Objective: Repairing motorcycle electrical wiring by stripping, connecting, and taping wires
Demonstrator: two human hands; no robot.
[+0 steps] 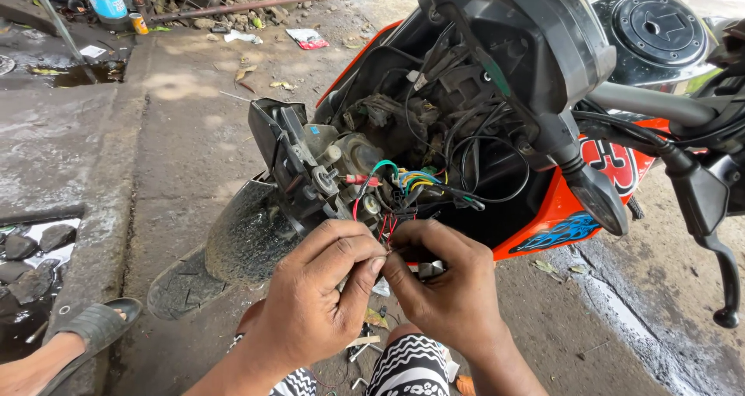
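- Left hand (310, 303) and right hand (446, 291) both pinched shut on the thin red wires (386, 229), fingertips meeting just below the open front of the motorcycle (543, 116). The wire ends look held between thumb and forefinger of each hand; too small to tell whether they are bare or twisted.
- The red wires drop out of the coloured wire bundle (407, 180) — green, yellow, blue, red — which hangs at the middle of the exposed headlight cavity, beside the loose headlight bracket (291, 159).
- Risk, my read: strands this fine could snap or pull out of the connector if the hands tug apart; there is little slack above the pinch.
- Risk: any bare copper could touch the metal bracket or a neighbouring lead — a short, if the circuit is live. Cannot tell from here whether it is.
- Risk: the black cables (481, 144) loop close round the bundle; a finger could snag one and drag the joint.
- Risk: the concrete floor (186, 132) is wet, with puddles at its left edge. A dropped small part would likely land in the litter under the hands and be hard to find.
- A sandalled foot (89, 330) rests at the lower left edge of the floor, well apart from the wires.
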